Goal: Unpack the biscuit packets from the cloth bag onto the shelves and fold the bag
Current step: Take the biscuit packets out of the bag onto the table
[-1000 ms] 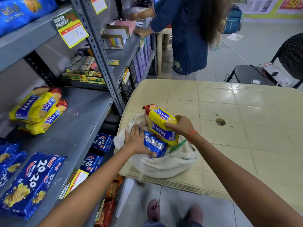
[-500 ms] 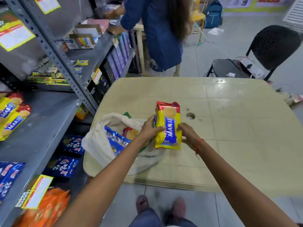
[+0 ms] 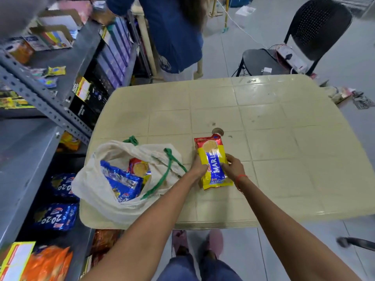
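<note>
A yellow and red Marie biscuit packet [image 3: 213,159] lies lengthwise on the beige table [image 3: 284,159], right of the bag. My left hand [image 3: 199,166] grips its left edge and my right hand [image 3: 233,167] grips its right edge. The white cloth bag [image 3: 95,187] with green handles sits open at the table's front left corner. Inside it show a blue 20-20 packet [image 3: 121,183] and another Marie packet [image 3: 140,169].
Grey metal shelves [image 3: 22,159] stand at the left, with blue 20-20 packets [image 3: 56,216] and orange packets [image 3: 48,264] on lower levels. A person in a blue top [image 3: 174,31] stands behind the table. A black chair [image 3: 304,37] sits at the back right.
The Marie packet came out of the bag and moved right, down onto the table, both hands now on it. The camera view swung right, away from the shelves.
</note>
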Motion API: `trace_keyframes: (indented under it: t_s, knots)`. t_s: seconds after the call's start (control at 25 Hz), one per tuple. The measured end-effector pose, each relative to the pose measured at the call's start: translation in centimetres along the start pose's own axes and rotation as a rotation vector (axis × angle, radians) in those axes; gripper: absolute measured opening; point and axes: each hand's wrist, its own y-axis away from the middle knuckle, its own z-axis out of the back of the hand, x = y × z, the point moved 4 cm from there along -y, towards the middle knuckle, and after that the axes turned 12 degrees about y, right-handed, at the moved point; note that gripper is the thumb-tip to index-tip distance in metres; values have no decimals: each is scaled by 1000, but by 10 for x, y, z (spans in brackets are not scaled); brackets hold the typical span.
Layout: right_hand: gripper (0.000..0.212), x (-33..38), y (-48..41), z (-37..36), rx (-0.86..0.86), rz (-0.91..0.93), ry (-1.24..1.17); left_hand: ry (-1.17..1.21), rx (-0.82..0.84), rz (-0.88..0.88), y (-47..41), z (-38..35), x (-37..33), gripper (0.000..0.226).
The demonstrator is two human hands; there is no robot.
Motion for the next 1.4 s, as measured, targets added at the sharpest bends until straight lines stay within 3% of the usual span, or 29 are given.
trace_keyframes:
  t_s: [0.08,0.16,0.28,0.4,0.52,0.64,0.76,0.88,1.08,1.28,1.4]
  knots:
    - [50,6,0,2,11,-9,153,-57,-5,3,7,2,-7,50]
    - [49,28,3,6,-90,30,373,-128,-20,-47,18,7,-18,54]
    - [44,91,21,-13,-175,209,292,-223,-244,-143,36,51,-36,57]
    - [35,153,45,-61,-25,392,117,-210,-603,-224,68,131,-38,45]
    - [25,187,65,-122,214,478,185,-338,-791,-77,98,194,-15,38]
    - [16,198,81,-183,396,583,537,-358,-786,42,117,223,9,37]
    - [38,196,83,-209,385,590,740,-314,-817,50,128,243,19,37]
    - [58,192,86,-217,385,525,761,-244,-814,64,135,257,25,45]
    - [63,190,102,-224,423,472,744,-204,-778,27,140,263,32,58]
    - [41,205,114,-207,304,487,480,-168,-797,-1,142,274,26,36]
    - [32,229,122,-181,204,561,536,-66,-782,-52,139,268,0,49]
